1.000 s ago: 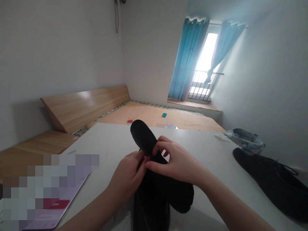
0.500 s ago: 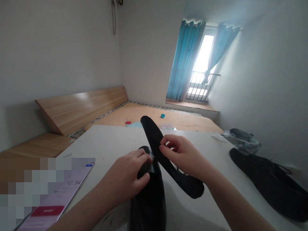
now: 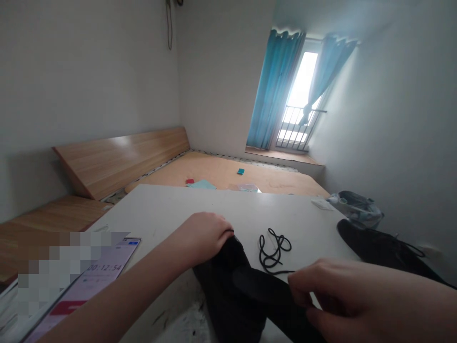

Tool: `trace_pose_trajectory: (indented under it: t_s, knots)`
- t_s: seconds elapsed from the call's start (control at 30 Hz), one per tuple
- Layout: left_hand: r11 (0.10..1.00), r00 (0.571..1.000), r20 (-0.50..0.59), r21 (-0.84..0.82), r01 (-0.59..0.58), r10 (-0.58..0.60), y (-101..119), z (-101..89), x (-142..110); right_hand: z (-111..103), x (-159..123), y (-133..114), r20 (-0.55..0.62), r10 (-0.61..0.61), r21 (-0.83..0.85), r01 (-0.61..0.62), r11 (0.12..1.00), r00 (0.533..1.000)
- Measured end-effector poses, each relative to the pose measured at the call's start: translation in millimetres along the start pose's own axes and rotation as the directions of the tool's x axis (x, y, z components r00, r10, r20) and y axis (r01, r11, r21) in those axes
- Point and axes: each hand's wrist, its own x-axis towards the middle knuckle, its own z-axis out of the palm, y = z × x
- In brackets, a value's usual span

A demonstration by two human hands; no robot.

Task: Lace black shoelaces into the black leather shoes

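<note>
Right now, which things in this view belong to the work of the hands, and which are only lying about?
In use:
- left hand, on the black shoe
- right hand, holding a black insole

Lying about:
- black shoelace, on the white table
- second black shoe
- phone showing a timer
- plastic bag

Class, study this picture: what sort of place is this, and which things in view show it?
Likely a small bedroom: a bare wooden bed base with its headboard, and blue curtains at a barred window.
</note>
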Motion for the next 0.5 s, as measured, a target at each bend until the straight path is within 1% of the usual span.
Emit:
trace_pose_trajectory:
  t_s: [0.1,0.17,0.23,0.3,0.37,0.43,0.5]
  knots:
    - [1.000,1.000,0.002,0.012,0.019,-0.019,1,-1.3,5,-15,4,-12,0.049,0.002,-0.102,0.003,0.995,0.999]
    - [1.000,1.000,0.007,0.001,0.021,-0.021,1,-2.2,5,-24,15,-22,0.103,-0.018,-0.163,0.035,0.986,0.994]
    - [1.000,1.000,0.018,-0.017,0.012,-0.012,3,-3.2,3,-29,29,-32,0.167,-0.050,-0.220,0.087,0.972,0.985]
    - [0.999,1.000,0.031,-0.035,-0.002,0.003,5,-4.6,1,-26,42,-41,0.202,-0.062,-0.291,0.120,0.949,0.977]
    - [0.999,0.999,0.043,-0.049,-0.014,0.016,7,-6.1,0,-19,53,-50,0.187,-0.062,-0.367,0.128,0.921,0.980]
    - [0.998,0.998,0.054,-0.061,-0.024,0.028,7,-7.5,-2,-11,59,-59,0.175,-0.045,-0.431,0.117,0.895,0.984]
    - [0.996,0.997,0.064,-0.075,-0.037,0.042,6,-8.5,-2,-7,61,-67,0.191,-0.020,-0.479,0.112,0.871,0.981]
